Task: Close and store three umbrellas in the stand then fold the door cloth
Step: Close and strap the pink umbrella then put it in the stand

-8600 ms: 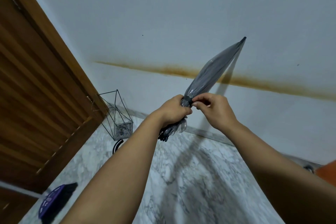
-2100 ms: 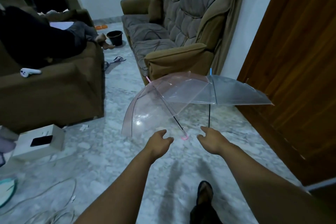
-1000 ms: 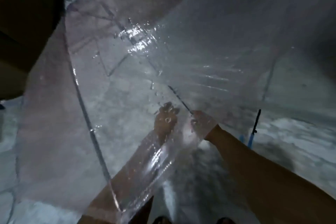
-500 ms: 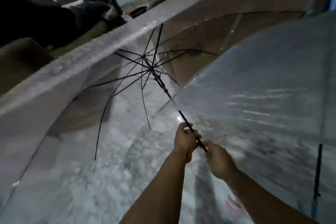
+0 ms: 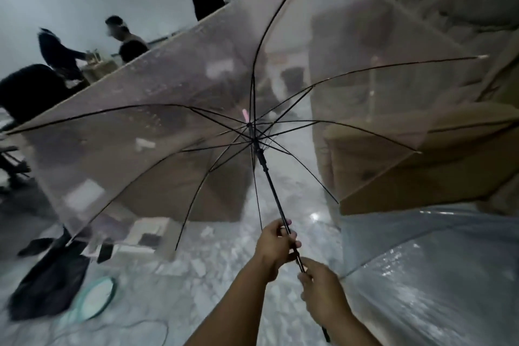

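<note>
Umbrella, pink-tinted and see-through, fully spread in the head view, held up off the marble floor. Left hand curled round the black shaft; right hand gripping the same shaft just below, nearer the body, handle end hidden beneath it. Long axis along the shaft: handle end low and close, tip end up and away, slightly left, so the canopy's hollow side faces the camera. Ribs fanned wide from the hub; runner seated high on the shaft, not yet pulled down.

Relative to that shaft: a second clear umbrella still open, low to the right, just beside the right hand; brown armchair farther right behind the canopy; dark cloth and a round lid low to the left; several people far beyond, upper left.

Judged progress: early to middle. Closing of this one merely begun, with two open umbrellas in sight. Stand and door cloth out of view, so storing and folding apparently left.
</note>
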